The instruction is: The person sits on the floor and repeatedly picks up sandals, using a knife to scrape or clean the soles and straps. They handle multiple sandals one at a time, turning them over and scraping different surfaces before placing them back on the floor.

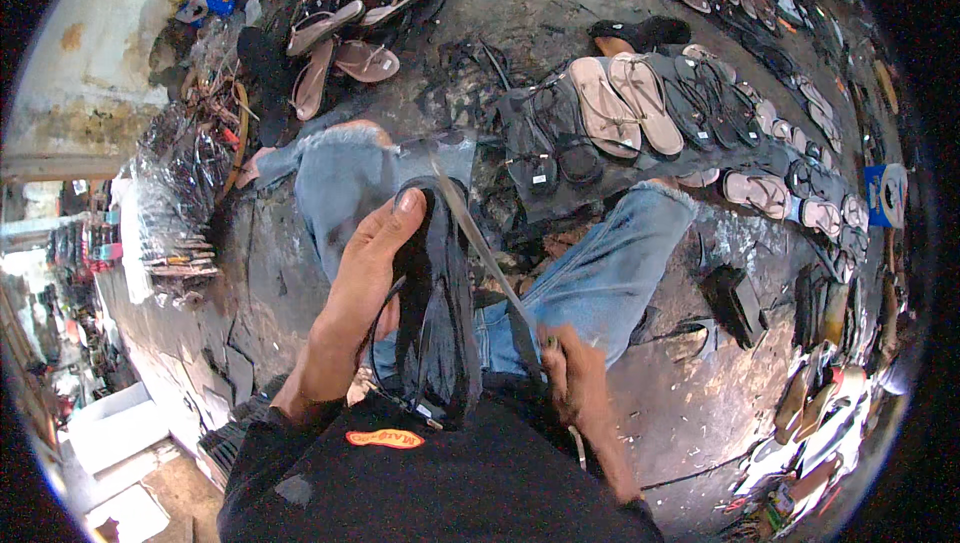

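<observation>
My left hand (pixel 358 261) is closed on a black sandal (pixel 440 293), which stands lengthwise in front of my chest. The thumb presses on its far end, and a thin black strap loops off its left side. In my right hand (pixel 575 373) is a long, flat, greyish blade-like strip (pixel 490 261), gripped at its near end. From there it slants away to the left, and its far end lies beside the sandal's right edge. Whether the two touch cannot be made out. My jean-covered legs (pixel 610 263) spread to either side beneath.
Rows of pink-beige sandals (pixel 640 103) and black sandals (pixel 530 143) lie ahead and to the right. More brown sandals (pixel 365 61) are heaped far left, near a clear plastic bag (pixel 185 168). A dark block (pixel 735 305) and scattered scraps (pixel 800 413) lie on the right.
</observation>
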`<state>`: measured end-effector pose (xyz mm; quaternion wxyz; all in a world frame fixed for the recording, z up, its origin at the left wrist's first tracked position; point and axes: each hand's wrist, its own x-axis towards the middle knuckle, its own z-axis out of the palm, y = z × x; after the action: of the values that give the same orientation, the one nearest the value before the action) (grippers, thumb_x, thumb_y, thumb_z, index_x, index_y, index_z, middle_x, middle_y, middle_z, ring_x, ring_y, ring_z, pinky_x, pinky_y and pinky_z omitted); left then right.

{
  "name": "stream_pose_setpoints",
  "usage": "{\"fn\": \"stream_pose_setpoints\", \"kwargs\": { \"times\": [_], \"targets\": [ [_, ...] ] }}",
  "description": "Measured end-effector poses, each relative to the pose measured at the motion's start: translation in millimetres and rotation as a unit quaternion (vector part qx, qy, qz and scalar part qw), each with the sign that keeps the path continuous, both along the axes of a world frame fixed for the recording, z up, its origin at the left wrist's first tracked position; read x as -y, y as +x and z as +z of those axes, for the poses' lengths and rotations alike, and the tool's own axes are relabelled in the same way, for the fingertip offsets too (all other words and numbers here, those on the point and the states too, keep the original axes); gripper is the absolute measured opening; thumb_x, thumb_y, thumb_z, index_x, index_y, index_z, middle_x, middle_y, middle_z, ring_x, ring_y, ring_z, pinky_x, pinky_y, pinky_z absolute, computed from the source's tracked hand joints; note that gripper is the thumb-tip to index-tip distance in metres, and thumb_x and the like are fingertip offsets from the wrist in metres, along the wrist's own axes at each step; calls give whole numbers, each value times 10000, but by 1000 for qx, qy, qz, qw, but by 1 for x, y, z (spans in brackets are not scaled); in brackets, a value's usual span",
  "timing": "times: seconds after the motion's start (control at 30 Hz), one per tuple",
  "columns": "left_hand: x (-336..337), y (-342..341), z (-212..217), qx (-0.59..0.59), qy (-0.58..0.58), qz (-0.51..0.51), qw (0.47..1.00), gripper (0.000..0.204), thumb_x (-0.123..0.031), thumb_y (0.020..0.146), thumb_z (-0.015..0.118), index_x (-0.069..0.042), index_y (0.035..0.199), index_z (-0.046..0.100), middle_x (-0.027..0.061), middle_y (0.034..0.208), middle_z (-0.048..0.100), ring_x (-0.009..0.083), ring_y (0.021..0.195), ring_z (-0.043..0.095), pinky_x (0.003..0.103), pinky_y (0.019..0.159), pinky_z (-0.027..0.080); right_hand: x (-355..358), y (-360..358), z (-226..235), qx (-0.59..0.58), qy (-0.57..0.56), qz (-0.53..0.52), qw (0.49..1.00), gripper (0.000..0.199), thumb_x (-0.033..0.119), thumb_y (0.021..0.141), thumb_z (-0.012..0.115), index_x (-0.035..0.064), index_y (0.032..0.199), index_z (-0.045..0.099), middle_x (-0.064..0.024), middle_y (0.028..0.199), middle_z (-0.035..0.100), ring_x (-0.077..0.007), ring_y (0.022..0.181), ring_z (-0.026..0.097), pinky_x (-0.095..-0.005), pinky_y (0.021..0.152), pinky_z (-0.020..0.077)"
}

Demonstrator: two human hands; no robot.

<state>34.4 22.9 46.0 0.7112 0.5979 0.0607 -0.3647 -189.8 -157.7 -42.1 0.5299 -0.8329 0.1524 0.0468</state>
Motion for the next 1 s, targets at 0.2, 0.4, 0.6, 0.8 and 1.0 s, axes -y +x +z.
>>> {"fn": "stream_pose_setpoints", "kwargs": {
  "times": [0.2, 0.4, 0.6, 0.8, 1.0],
  "targets": [
    [-1, -15, -9, 22, 58, -19, 998, 445, -378, 1045, 589, -10, 1295, 599, 51, 1158, 684, 140, 1044, 625, 305, 957, 477, -5, -24, -4, -63, -47, -15, 997, 269, 365, 998, 615, 97, 1002, 587, -190, 743, 634, -421, 670, 647, -457, 580, 485],
    [-1, -16, -11, 68, 67, -46, 994, 529, -293, 1011, 663, -1, 1423, 503, 59, 1278, 625, 155, 1178, 547, 318, 1063, 404, 51, 99, 35, -27, -82, 135, 987, 385, 443, 1031, 529, 67, 1012, 609, -210, 725, 653, -461, 717, 647, -543, 637, 499],
    [5, -12, -6, 93, 105, -102, 985, 498, -302, 1017, 653, -1, 1388, 513, 69, 1257, 619, 158, 1165, 550, 325, 1056, 417, 75, 183, 78, -41, -89, 309, 946, 471, 481, 1042, 471, 59, 1035, 679, -221, 803, 711, -444, 792, 692, -537, 723, 552],
    [1, -2, 21, -6, -97, -90, 991, 552, -367, 1044, 561, 28, 1421, 487, 178, 1300, 624, 262, 1142, 634, 413, 955, 531, 75, 174, 68, 110, -54, 216, 969, 441, 410, 1044, 500, 13, 1038, 694, -217, 736, 689, -445, 705, 676, -496, 650, 541],
    [70, -13, -18, 53, -119, 126, 983, 296, -271, 1004, 641, -100, 1243, 610, 51, 1190, 679, 202, 1041, 676, 428, 890, 548, 20, 132, -21, 135, 80, -197, 968, 366, 245, 1089, 462, -2, 842, 571, -95, 666, 556, -187, 580, 500, -346, 546, 397]
  ]
}}
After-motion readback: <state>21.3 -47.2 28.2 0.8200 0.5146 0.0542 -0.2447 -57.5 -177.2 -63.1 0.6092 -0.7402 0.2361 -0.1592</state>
